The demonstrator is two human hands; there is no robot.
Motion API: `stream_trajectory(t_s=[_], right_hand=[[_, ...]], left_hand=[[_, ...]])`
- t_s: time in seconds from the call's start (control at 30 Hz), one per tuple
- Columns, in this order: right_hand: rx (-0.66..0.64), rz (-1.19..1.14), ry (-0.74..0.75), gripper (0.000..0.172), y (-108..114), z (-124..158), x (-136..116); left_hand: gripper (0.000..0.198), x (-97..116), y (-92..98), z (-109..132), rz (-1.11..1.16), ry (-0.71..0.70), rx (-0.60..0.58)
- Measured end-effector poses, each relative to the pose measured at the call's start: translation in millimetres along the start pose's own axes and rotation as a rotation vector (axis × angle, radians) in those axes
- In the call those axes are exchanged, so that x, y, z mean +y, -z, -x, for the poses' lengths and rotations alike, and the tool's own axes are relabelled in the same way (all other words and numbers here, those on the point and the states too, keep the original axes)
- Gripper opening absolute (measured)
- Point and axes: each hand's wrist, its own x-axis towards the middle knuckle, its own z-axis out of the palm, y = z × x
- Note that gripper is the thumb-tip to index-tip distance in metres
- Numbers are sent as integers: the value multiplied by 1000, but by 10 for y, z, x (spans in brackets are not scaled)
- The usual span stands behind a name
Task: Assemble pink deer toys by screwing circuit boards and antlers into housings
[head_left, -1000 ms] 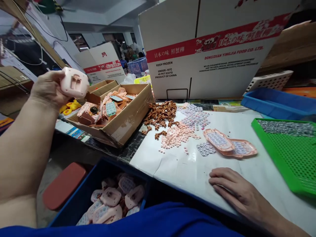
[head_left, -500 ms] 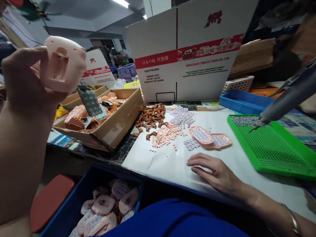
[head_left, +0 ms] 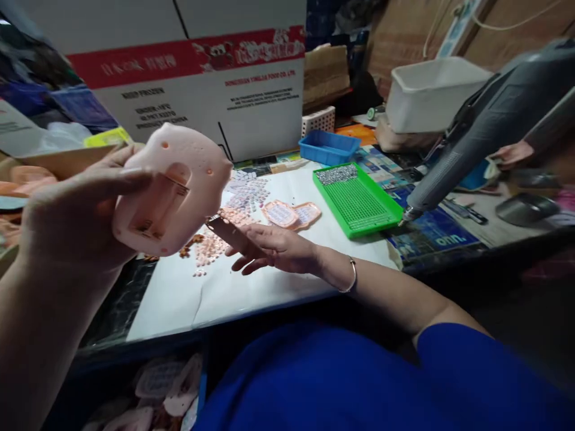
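Observation:
My left hand (head_left: pixel 85 209) grips a pale pink plastic housing (head_left: pixel 197 161) with a battery compartment facing me. From its lower right edge hangs a thin flat circuit board (head_left: pixel 236 236), its near face brownish. Fingers of my right hand (head_left: pixel 285 248) are closed around the far end of this board. Behind the right hand, two pink shells fitted with pale keypads (head_left: pixel 287 214) lie on white paper. Small pink buttons (head_left: pixel 211 245) are heaped nearby, partly hidden by the housing, with pale purple key pieces (head_left: pixel 251 191) beyond them.
A green perforated tray (head_left: pixel 359 206) holding silvery screws stands to the right. A grey electric screwdriver (head_left: pixel 471 131) hangs above its near corner. A blue bin (head_left: pixel 330 148) and a tall white carton (head_left: pixel 265 114) stand behind. Another person's hand (head_left: pixel 516 154) shows at far right.
My view has swung right. The housing has come over the paper, with the dangling board. My right hand has lifted off the paper and taken hold of the board.

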Motion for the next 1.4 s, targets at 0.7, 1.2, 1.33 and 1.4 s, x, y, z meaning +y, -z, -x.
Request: stream_trajectory(t_s=[0.7,1.2,1.33,1.4], right_hand=[[676,1448,259,6,709,1219,226],[475,1867,184,32,867,1032,123],[334,1971,15,24,836,830,-10],[370,1961,22,24,789,783,-105]], left_hand=[[27,-883,-1412,1035,-702,-1244,-448],[26,-1085,-1137,1069,-457,-775,-425],[18,-1130,-1132,1038,-384,-716,-473],[18,-1077,-1080,960,-335,-612,-475]])
